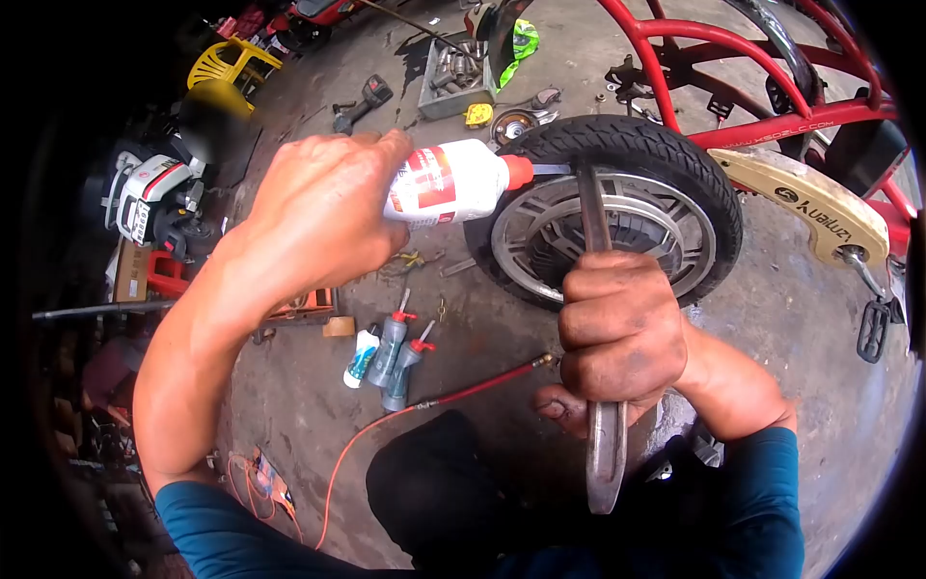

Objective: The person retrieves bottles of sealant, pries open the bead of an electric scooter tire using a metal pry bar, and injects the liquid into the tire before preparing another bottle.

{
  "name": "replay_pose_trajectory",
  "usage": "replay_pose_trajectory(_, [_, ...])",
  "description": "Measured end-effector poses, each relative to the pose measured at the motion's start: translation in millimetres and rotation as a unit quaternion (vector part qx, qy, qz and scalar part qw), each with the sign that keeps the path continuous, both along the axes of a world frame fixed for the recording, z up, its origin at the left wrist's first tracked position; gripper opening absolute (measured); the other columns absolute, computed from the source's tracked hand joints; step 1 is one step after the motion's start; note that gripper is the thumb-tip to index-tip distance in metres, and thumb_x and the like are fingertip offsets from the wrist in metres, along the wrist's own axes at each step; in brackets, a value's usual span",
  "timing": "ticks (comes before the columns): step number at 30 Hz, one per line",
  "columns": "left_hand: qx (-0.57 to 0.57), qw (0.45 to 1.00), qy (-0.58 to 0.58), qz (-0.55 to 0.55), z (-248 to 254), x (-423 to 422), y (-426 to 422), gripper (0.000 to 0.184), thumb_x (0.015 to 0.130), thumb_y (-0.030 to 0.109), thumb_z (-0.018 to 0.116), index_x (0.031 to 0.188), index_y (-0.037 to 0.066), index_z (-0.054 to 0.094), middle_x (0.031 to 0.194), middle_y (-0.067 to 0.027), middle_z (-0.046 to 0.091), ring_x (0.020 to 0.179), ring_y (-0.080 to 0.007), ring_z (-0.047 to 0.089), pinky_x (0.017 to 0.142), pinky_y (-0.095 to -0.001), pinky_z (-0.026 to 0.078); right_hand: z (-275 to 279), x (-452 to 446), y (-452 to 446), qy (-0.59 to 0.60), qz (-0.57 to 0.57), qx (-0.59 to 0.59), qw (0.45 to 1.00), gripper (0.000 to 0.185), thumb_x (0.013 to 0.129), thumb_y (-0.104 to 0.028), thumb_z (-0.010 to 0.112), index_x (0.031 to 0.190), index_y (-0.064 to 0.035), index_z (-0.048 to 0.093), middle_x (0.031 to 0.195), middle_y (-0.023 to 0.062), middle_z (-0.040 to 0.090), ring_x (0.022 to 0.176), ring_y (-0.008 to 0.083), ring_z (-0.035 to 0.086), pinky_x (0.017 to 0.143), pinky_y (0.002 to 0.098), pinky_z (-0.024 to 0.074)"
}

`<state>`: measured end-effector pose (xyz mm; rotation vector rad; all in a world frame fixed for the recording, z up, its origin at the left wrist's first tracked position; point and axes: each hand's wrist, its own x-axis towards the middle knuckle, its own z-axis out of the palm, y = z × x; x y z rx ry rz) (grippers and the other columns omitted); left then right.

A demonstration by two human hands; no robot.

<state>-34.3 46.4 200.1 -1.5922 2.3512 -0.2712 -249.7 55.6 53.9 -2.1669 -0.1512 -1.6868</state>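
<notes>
My left hand [323, 207] is wrapped round a white squeeze bottle [449, 183] with a red-and-white label. The bottle lies nearly level, and its red cap and thin nozzle point right at the tire. In a closed fist, my right hand [622, 328] grips a steel tire lever [606, 458]. The lever's far end reaches the edge between the black tire [709, 179] and the silver spoked wheel rim [511, 236]. The nozzle tip is close to the lever at this edge. Whether any liquid is coming out, I cannot tell.
Right of the wheel stands a red bike frame [772, 130] with a cream chain guard [810, 207]. Several bottles [391, 347] and a red air hose [482, 384] lie on the floor. Beyond are a metal parts bin [453, 96], a power tool [365, 101] and a yellow chair [231, 66].
</notes>
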Motion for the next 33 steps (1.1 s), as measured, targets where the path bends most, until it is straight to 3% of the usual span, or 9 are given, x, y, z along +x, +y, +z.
replay_pose_trajectory(15, [-0.056,0.996,-0.030,-0.064,-6.3,-9.2,-4.9,0.030,0.064,0.006,0.073,0.089,0.001,0.058,0.078,-0.0185,0.065,0.078,-0.0410,0.065,0.069,-0.0485,0.051,2.0,-0.8,-0.3,0.010,-0.001,0.007,1.000,0.033,0.075,-0.015,0.072,0.055,-0.0127,0.045,0.054,-0.0018,0.033,0.042,0.0169,0.034,0.042,0.0323,0.0236])
replay_pose_trajectory(17, [-0.064,0.995,-0.024,-0.066,-7.7,-8.2,-3.8,0.030,0.064,0.006,0.074,0.089,0.002,0.058,0.078,-0.0180,0.066,0.078,-0.0406,0.065,0.069,-0.0483,0.051,2.2,-3.4,-1.0,0.026,-0.006,0.002,1.000,0.035,0.073,-0.017,0.076,0.053,-0.0141,0.047,0.055,-0.0018,0.036,0.044,0.0169,0.038,0.041,0.0326,0.0248])
replay_pose_trajectory(20, [-0.068,0.992,-0.030,-0.102,-7.6,-6.3,-4.0,0.022,0.072,0.004,0.065,0.093,0.000,0.065,0.072,-0.0198,0.068,0.069,-0.0375,0.069,0.064,-0.0478,0.054,3.1,-2.4,-1.1,0.028,-0.005,0.003,1.000,0.036,0.071,-0.018,0.078,0.052,-0.0149,0.048,0.055,-0.0018,0.037,0.044,0.0167,0.040,0.040,0.0327,0.0250])
replay_pose_trajectory(33, [-0.083,0.992,-0.037,-0.091,-8.0,-4.2,0.7,0.028,0.068,0.006,0.069,0.096,0.000,0.063,0.073,-0.0189,0.067,0.073,-0.0374,0.068,0.065,-0.0473,0.053,2.3,-3.3,-1.6,0.034,-0.001,0.002,0.999,0.033,0.071,-0.019,0.079,0.054,-0.0147,0.050,0.055,-0.0019,0.038,0.043,0.0161,0.039,0.040,0.0317,0.0253])
